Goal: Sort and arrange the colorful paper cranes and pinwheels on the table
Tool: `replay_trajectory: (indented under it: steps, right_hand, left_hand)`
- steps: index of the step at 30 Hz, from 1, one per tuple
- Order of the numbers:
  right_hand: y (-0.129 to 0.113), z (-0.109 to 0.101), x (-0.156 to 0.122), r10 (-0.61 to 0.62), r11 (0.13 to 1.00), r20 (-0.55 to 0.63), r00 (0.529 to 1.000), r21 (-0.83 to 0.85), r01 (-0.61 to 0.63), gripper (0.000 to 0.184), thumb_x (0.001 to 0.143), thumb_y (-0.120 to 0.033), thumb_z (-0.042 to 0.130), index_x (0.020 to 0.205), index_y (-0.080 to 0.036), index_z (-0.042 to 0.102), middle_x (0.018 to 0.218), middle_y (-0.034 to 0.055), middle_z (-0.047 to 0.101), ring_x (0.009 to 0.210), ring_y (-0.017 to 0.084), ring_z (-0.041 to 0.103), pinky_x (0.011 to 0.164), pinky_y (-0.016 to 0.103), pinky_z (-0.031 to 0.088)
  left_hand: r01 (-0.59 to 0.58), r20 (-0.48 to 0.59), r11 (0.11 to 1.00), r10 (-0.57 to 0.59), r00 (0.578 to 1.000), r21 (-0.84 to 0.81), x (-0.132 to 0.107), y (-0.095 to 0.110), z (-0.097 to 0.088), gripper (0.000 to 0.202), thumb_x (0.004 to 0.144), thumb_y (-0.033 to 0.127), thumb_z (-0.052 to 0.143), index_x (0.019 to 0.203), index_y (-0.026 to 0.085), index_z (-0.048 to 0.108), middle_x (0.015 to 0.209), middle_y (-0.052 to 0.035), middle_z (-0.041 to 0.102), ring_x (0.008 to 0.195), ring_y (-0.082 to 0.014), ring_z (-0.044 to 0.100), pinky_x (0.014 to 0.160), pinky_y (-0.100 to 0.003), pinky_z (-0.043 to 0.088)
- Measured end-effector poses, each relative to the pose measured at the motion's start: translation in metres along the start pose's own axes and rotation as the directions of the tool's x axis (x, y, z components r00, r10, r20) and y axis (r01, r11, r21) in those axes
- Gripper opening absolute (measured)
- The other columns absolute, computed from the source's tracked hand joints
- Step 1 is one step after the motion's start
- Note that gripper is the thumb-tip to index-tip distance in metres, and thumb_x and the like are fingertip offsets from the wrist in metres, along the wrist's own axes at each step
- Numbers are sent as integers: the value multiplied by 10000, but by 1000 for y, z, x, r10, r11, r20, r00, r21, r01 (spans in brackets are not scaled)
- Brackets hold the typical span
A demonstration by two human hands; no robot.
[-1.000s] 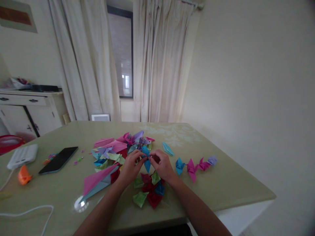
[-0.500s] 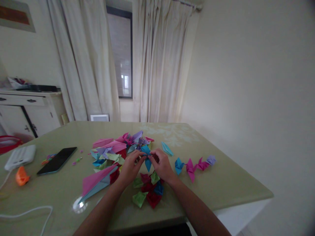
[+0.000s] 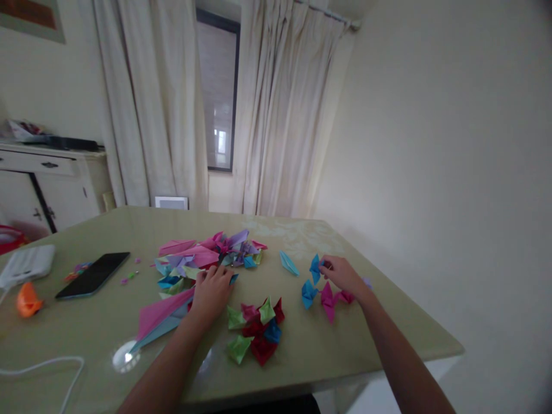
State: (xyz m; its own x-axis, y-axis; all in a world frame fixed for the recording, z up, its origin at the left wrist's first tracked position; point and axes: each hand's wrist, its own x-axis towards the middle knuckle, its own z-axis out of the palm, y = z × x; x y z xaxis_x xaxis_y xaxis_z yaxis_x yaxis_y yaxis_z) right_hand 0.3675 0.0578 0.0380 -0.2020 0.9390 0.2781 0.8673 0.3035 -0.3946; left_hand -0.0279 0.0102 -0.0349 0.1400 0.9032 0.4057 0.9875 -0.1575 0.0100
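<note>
My right hand pinches a small blue origami figure with pointed ends, just above the table. Below it lies a similar blue origami figure, with a magenta one to its right. My left hand is palm down at the near right edge of a pile of folded paper, its fingers bent. A dark blue paper tip pokes out beside its thumb side and appears to be held; the fingertips are partly hidden. Between my arms sits a cluster of red, green and blue folded pieces.
A light blue folded strip lies near the table's middle. To the left are a black phone, small beads, an orange object, a white device and a white cable. A wall borders the right side.
Both hands were together on the blue origami figure. My right hand has carried it right, over the row of figures, while my left has let go and moved left to the pile.
</note>
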Motion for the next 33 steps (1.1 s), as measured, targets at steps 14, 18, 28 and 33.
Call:
replay_trajectory:
  steps: [14, 18, 28, 33]
  right_hand:
    - [22, 1, -9, 126, 967, 85, 988, -232, -104, 121, 811, -189, 783, 699, -180, 738, 729, 49, 729, 684, 184, 646, 621, 270, 382]
    - [-9, -11, -10, 74, 966, -54, 996, -245, -85, 128, 938, -260, 671, 965, -171, 759, 970, 114, 764, 878, 230, 684, 730, 299, 439]
    - [-165, 72, 12, -388, 802, -153, 909, 430, 415, 276, 960, -279, 727, 1231, -232, 707, 1154, 66, 740, 822, 162, 692, 766, 292, 539]
    - [-163, 110, 16, -303, 672, -203, 931, 647, 360, 112, 958, -312, 718, 1010, -227, 768, 971, 36, 785, 889, 199, 730, 775, 299, 547]
  left_hand:
    - [0, 64, 998, 5, 998, -69, 2, 1, 0, 315, 940, 73, 536, 1152, 209, 724, 1183, -126, 778, 1170, -356, 699, 1053, -558, 414]
    - [4, 0, 994, -4, 1000, -113, 3, 3, -1, 346, 947, 106, 544, 1243, 213, 687, 1217, -127, 767, 1188, -355, 694, 1056, -555, 430]
    - [-233, -383, 629, -112, 917, -742, 13, 9, 2, 328, 980, 353, 667, 1286, 248, 620, 1205, -78, 770, 1069, -241, 752, 877, -360, 593]
    - [-250, -363, 499, -143, 921, -830, 13, 14, 1, 351, 932, 391, 753, 1239, 256, 648, 1191, -71, 788, 1067, -236, 758, 901, -374, 610]
